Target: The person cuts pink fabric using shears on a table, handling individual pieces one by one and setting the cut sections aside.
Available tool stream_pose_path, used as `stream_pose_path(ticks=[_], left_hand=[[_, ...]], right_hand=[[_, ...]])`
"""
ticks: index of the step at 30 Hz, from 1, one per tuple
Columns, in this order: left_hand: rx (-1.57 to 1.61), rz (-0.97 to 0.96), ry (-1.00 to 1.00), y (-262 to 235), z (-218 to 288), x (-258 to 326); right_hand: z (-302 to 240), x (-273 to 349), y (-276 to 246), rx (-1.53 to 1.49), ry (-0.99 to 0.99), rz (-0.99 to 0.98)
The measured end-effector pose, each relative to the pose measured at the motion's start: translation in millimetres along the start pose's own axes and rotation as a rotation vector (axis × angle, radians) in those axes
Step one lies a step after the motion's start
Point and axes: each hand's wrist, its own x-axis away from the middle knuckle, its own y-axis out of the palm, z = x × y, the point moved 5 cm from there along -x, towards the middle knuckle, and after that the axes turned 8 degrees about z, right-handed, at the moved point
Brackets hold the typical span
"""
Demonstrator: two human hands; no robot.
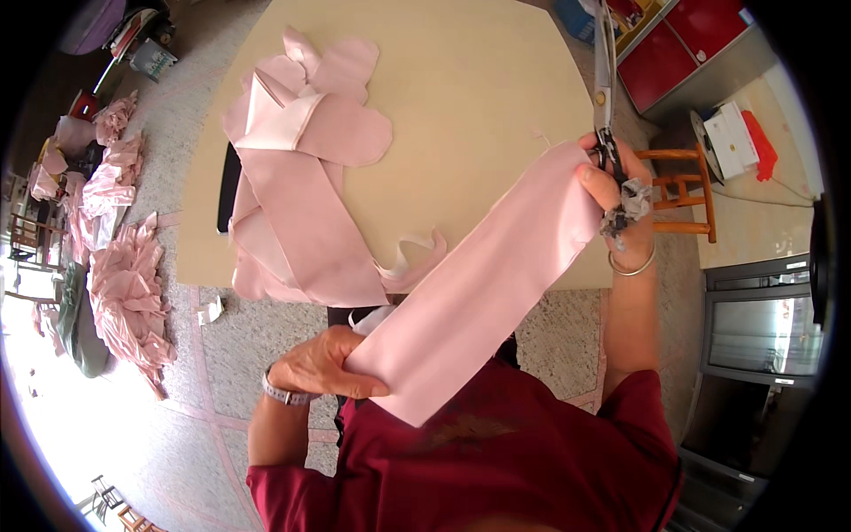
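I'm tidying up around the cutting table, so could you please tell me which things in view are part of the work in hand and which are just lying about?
In hand:
- pink fabric strip, held by the left hand and right hand
- scissors, in the right hand

Lying about:
- cut pink pieces on the table
- pink fabric heap on the floor
- wooden stool
- red cabinet

L hand (324, 363) clenched, near torso; R hand (613, 191) raised, arm extended, fingers gripping.

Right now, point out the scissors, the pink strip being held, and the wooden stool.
scissors (605, 80): head view, on the long blades above the right hand.
pink strip (479, 301): head view, middle of the cloth.
wooden stool (687, 191): head view, on its rungs.
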Motion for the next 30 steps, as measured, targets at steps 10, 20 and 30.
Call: stream_pose_path(ticks=[10,20,30], left_hand=[[0.225,0.411,0.279,-29,0,42],[0.477,0.994,0.605,-121,90,25],[-1.018,1.286,0.389,-112,50,-26]], right_hand=[[39,-26,32,0.158,0.006,-0.223],[-33,-146,138,-0.047,-0.136,-0.115],[68,-47,39,0.492,0.031,-0.315]])
